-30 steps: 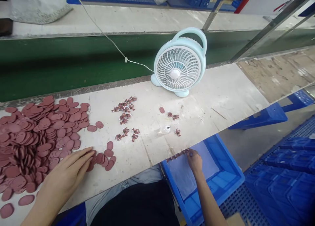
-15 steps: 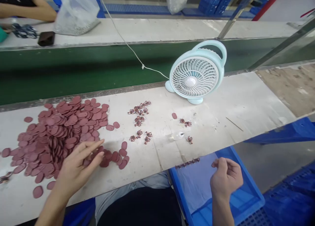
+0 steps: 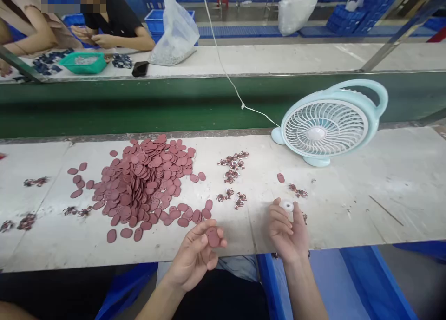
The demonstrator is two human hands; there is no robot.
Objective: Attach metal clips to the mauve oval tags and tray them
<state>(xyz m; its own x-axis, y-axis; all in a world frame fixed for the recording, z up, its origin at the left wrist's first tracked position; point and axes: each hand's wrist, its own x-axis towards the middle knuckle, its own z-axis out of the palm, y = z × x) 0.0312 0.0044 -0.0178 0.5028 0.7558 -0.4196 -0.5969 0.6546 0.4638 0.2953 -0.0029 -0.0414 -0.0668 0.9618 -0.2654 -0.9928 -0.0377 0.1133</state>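
Observation:
My left hand [image 3: 198,252] is closed on a flat reddish-brown oval disc [image 3: 213,237], pinched between thumb and fingers above the table's front edge. Further right, my right hand [image 3: 287,229] has its fingers round a small whitish bottle [image 3: 287,205] with a dark tip, seen end-on. A large heap of the same oval discs [image 3: 139,180] lies left of my hands. Between the heap and my right hand sit several small brown claw-like pieces [image 3: 232,164]. A pair of similar pieces [image 3: 298,190] and a single oval disc [image 3: 280,178] lie just beyond my right hand.
A light-blue fan [image 3: 325,127] stands at the back right, its white cord [image 3: 243,106] running upward. A thin stick [image 3: 386,210] lies on the right. Below the table edge is a blue tray [image 3: 379,278]. Across the green divider, people sit near a green basket [image 3: 82,63].
My left hand has left the heap and moved right, with an oval disc in its fingers. My right hand has moved from over the blue tray to the bottle. The view has turned left.

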